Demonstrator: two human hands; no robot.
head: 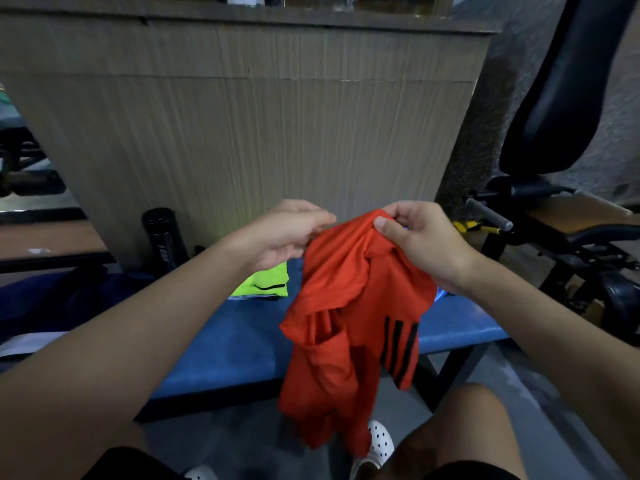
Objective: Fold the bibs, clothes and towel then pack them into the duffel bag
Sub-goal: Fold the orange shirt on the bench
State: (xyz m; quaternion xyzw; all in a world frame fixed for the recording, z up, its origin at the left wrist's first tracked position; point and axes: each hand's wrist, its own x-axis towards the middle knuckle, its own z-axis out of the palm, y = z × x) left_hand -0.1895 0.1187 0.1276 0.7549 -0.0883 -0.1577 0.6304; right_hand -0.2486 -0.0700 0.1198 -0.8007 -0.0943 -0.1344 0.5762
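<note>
Both bare forearms fill the lower corners of my view, reaching forward. At their ends, the left hand pinches the top edge of a crumpled orange sports shirt with black stripes between its thumb and curled fingers. The right hand grips the same edge just beside it, thumb pressed on the near face of the cloth.

I see the shirt hanging bunched from both hands, clear of any surface. Its lower part dangles in front of the long blue tabletop and down between the knees.

On the tabletop, just behind the left hand, lies a neon yellow-green bib with black trim. Farther left sits a dark blue fabric mass; I cannot tell whether it is the bag. A black cylindrical bottle stands against the wood-grain panel. A black padded gym machine stands at the right, and a white perforated shoe shows beside the shirt's hem.
</note>
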